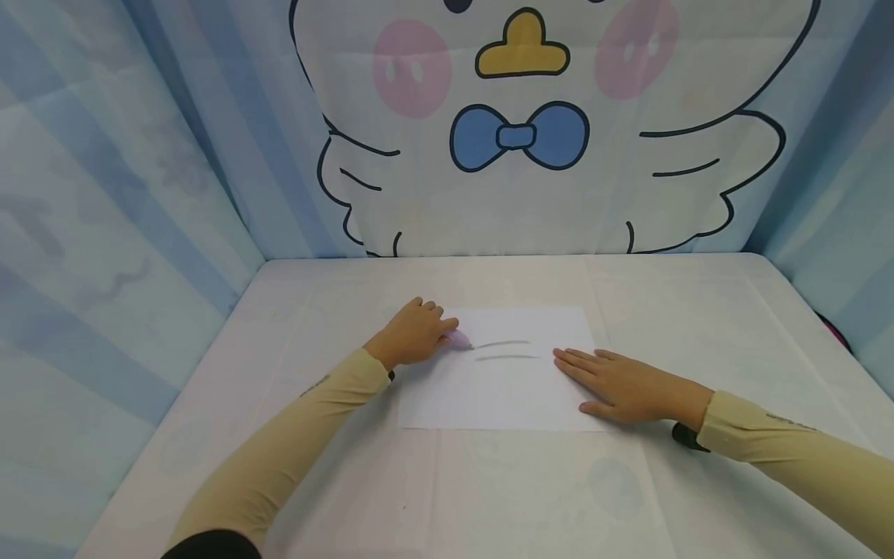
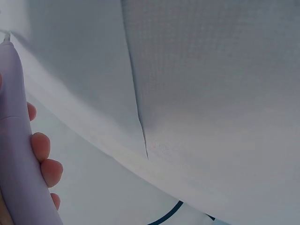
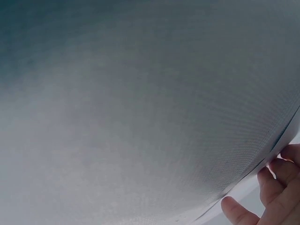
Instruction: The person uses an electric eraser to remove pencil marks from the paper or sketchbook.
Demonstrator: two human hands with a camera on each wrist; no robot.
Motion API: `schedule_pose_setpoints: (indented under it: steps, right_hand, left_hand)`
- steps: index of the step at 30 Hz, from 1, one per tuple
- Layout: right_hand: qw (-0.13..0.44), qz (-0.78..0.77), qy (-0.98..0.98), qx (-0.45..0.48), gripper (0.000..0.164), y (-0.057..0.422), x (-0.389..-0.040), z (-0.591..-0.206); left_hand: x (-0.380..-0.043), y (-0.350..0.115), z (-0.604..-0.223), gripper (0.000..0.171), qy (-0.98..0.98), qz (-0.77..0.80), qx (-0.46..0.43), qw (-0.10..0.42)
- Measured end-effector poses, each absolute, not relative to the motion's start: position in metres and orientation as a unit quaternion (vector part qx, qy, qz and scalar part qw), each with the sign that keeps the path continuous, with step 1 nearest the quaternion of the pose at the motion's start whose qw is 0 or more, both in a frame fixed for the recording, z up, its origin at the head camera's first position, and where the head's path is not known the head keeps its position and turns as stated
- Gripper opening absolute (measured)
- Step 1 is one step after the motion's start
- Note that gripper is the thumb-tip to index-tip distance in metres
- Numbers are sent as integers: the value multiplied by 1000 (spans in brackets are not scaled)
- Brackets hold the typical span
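A white sheet of paper (image 1: 482, 397) lies on the table with two grey strokes (image 1: 507, 357) near its middle. At its left side, my left hand (image 1: 414, 334) grips a thick lavender pen (image 1: 458, 339), whose tip is at the left end of the upper stroke. In the left wrist view the pen (image 2: 18, 154) shows a tapered body and a small pale tip, with fingertips (image 2: 51, 172) curled round its far side. My right hand (image 1: 628, 384) rests flat on the paper's right edge, fingers straight and pointing left, thumb apart. The right wrist view catches its fingers (image 3: 276, 187) at the lower right.
A white cloth with faint patterns covers the table (image 1: 531, 497). Behind the far edge hangs a curtain (image 1: 517, 210) with a cartoon figure and a blue bow tie. Blue and white curtains (image 1: 91, 233) close in both sides.
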State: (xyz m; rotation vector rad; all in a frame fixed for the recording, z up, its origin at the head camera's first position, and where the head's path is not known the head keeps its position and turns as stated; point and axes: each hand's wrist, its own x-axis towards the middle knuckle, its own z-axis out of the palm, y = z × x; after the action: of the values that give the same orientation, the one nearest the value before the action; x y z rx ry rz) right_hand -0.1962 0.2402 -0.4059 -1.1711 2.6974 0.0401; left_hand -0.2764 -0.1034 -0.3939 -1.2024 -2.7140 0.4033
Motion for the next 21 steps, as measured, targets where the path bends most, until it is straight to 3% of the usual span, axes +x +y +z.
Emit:
schedule_pose_setpoints:
  steps: [21]
  right_hand:
    - [99, 15, 912, -398, 69, 241, -196, -406]
  left_hand:
    - [-279, -100, -395, 18, -899, 138, -410, 75]
